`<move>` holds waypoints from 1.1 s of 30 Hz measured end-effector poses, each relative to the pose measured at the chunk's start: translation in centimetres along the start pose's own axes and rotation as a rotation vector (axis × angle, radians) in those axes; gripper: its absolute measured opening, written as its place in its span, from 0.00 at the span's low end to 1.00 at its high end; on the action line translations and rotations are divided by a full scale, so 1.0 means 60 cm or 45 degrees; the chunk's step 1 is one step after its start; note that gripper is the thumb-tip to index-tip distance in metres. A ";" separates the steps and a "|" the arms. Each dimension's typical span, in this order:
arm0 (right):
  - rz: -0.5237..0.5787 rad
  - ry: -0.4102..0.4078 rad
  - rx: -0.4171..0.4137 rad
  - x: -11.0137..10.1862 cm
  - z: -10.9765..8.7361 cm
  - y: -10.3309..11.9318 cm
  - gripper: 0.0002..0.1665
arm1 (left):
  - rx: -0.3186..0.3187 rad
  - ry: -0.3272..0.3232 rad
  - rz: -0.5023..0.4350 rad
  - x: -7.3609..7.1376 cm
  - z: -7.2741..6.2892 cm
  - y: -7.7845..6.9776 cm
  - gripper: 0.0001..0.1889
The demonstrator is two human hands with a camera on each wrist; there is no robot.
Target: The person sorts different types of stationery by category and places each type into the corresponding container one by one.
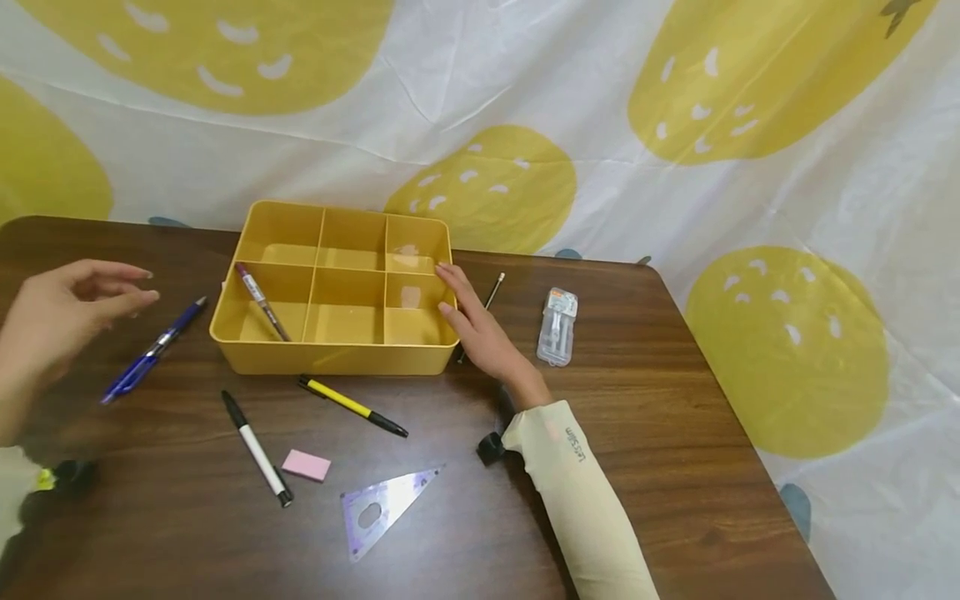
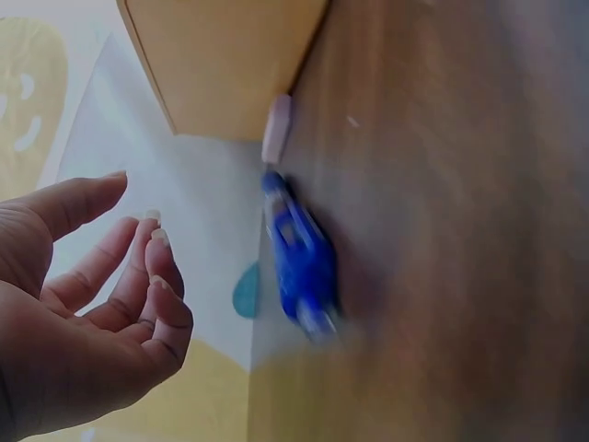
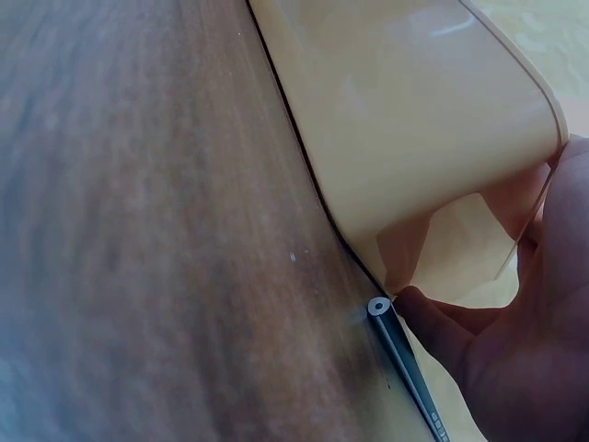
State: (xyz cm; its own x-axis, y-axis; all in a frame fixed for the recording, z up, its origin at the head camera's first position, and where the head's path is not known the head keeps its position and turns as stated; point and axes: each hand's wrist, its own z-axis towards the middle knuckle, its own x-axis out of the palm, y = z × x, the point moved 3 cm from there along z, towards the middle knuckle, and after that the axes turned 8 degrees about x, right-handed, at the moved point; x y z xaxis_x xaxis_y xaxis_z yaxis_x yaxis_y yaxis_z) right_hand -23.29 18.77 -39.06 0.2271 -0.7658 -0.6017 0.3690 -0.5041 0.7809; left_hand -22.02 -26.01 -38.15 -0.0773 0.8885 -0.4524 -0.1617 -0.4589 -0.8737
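blue pen (image 1: 154,349) lies near the parted left fingers (image 1: 112,269), right fingers (image 1: 462,289) clamped on yellow box (image 1: 337,359).

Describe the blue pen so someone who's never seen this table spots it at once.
Find the yellow divided box on the wooden table. The blue pen lies off the box's left side, near the person's left hand. Its blue barrel sets it apart from the yellow-and-black pen and white-and-black pen in front of the box.
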 end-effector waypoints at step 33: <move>0.045 0.016 0.027 -0.007 -0.013 0.051 0.29 | 0.025 0.214 0.309 -0.009 -0.078 0.059 0.23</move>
State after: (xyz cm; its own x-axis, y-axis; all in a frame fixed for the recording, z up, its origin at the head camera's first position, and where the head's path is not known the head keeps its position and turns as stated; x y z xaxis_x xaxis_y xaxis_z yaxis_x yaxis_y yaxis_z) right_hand -21.57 17.87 -36.55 0.2511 -0.7782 -0.5756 0.3414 -0.4852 0.8050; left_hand -17.97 -28.13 -41.85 0.0476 0.7384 -0.6727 -0.1777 -0.6565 -0.7331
